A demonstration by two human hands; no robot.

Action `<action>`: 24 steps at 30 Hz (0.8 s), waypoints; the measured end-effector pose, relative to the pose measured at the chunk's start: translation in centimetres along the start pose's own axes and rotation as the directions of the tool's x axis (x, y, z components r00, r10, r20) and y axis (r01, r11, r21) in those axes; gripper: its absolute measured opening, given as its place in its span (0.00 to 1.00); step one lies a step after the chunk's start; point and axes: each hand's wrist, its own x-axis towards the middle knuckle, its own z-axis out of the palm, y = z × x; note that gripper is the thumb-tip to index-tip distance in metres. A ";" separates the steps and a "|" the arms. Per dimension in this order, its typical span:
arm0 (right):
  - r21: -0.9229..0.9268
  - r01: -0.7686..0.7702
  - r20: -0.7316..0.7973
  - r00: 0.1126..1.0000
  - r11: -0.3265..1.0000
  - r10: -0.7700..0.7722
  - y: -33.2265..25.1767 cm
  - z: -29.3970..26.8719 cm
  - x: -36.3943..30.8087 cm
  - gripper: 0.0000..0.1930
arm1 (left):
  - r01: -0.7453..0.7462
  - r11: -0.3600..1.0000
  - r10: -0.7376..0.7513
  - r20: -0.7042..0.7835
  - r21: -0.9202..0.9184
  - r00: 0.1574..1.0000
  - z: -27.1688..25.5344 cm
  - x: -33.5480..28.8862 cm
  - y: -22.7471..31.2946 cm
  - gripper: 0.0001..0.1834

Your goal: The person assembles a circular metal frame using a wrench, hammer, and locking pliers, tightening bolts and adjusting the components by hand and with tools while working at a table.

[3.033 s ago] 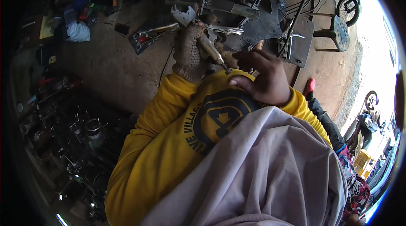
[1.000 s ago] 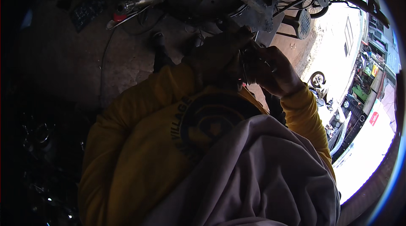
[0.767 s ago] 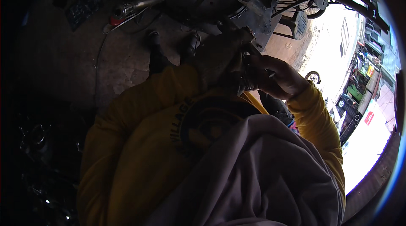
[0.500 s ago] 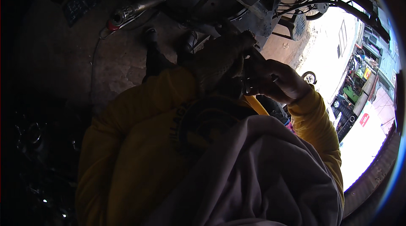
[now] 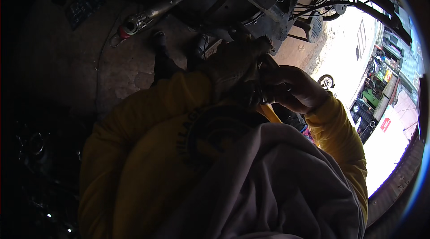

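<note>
My left hand (image 5: 235,65), in a pale work glove, is held in front of my chest with its fingers curled closed. My bare right hand (image 5: 298,86) meets it from the right, thumb and fingers bent inward. Between them is a dark object with a thin, shiny metal edge (image 5: 260,92); its kind is lost in shadow. Both hands appear closed on it, though the left fingers are mostly hidden. Just below the right hand hangs a yellow strip (image 5: 271,113).
A dark metal machine frame (image 5: 264,8) stands close beyond my hands. On the floor to the left lies a metal tube-shaped tool with a red end (image 5: 139,22), near two shoes (image 5: 201,44). A plastic chair (image 5: 315,27) and a wheel (image 5: 327,81) are off to the right.
My hands stay together at nearly the same spot. The right hand has turned slightly and lowered a little; a shiny metal edge shows more clearly between the hands.
</note>
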 end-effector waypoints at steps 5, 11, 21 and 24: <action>0.069 -0.181 0.063 0.982 0.981 0.177 -2.4 0.4 1.1 0.17 | 0.000 0.994 -0.003 0.032 0.108 0.999 -0.4 0.4 0.2 0.21; -0.169 -0.195 0.001 0.980 0.966 0.198 -1.3 0.6 1.4 0.12 | 0.057 0.998 -0.056 0.085 -0.018 0.995 -0.2 -0.3 0.7 0.19; 0.464 -0.500 0.096 0.849 0.731 0.520 -2.4 0.0 1.8 0.12 | -0.329 0.926 0.280 0.247 0.185 0.928 -3.3 0.9 0.0 0.21; -0.039 -0.195 0.103 0.975 0.980 0.198 -2.0 -0.1 1.7 0.14 | -0.658 0.177 0.480 0.520 0.732 0.707 -5.7 -0.6 0.2 0.18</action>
